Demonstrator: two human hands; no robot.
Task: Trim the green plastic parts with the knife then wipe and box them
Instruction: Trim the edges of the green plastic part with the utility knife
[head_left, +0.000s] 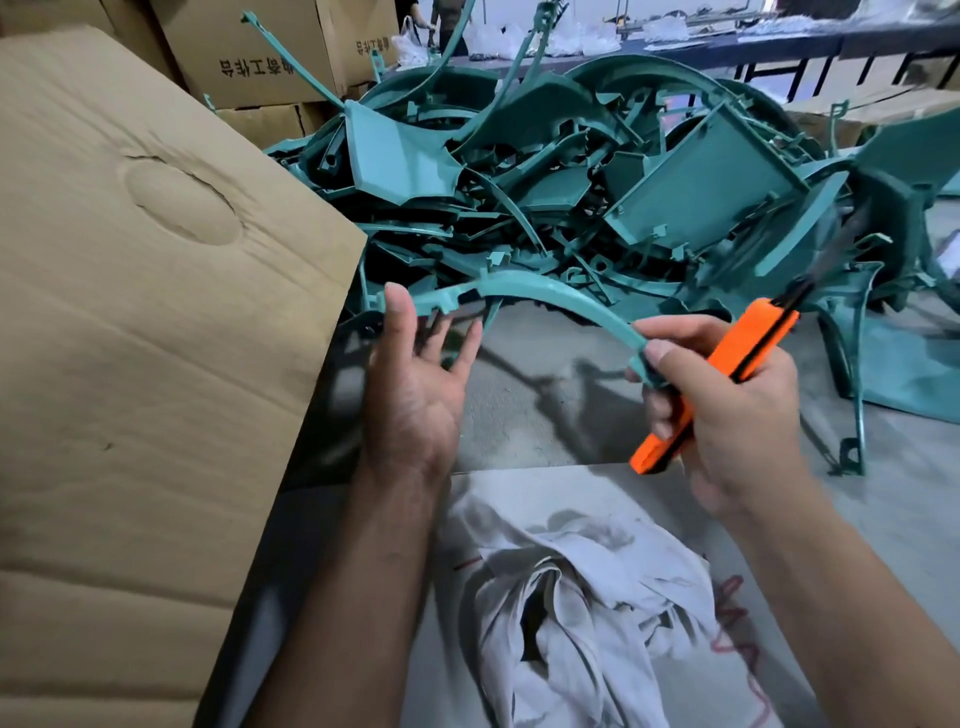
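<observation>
Right hand (727, 410) grips orange knife (717, 384) and curved green part (545, 301); left hand (415, 384) open, thumb steadying far end (best cut away from fingers).

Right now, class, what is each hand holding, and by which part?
The right hand grips the orange knife by its handle and pinches the near end of a curved green strip. The open left hand only touches the strip's far end.
</observation>
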